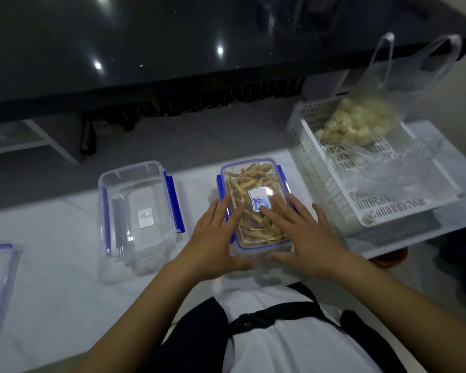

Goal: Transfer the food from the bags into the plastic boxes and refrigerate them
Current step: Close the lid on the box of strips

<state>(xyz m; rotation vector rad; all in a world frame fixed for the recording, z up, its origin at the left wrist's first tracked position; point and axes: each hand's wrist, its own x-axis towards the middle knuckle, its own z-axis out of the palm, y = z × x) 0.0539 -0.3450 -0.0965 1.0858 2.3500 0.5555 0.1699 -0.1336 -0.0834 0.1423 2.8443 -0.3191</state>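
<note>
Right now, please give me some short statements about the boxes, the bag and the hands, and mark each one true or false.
1. Both hands, left hand and right hand, press flat on the lid of the filled box. True.
2. The filled box holds white round balls. False: it holds tan sticks.
3. The plastic bag of pale round pieces lies in the white basket. True.
4. The empty box stands right of the filled box. False: it stands left.
</note>
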